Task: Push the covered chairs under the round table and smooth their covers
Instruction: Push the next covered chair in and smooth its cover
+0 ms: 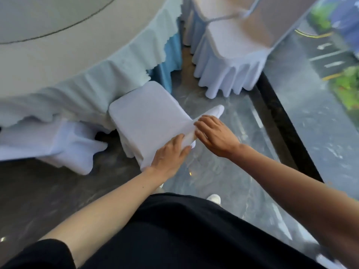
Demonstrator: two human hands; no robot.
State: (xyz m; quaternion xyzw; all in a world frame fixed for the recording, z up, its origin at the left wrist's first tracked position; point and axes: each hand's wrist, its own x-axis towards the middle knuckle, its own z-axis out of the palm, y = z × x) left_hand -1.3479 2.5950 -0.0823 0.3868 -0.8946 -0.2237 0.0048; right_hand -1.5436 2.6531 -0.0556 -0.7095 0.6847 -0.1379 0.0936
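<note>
Left hand (169, 152) and right hand (215, 134) lay flat-fingered on the chair (143, 113) back, gripping nothing, so a hard shove could've bunched the cover (188, 129) or snagged the tablecloth (87, 84).

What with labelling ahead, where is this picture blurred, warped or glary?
Head view: the left hand and right hand on the chair cover are fairly sharp; the outdoor scenery at right is smeared; the wide lens bows the edge of the round table; light is soft, with mild sheen on the floor.
</note>
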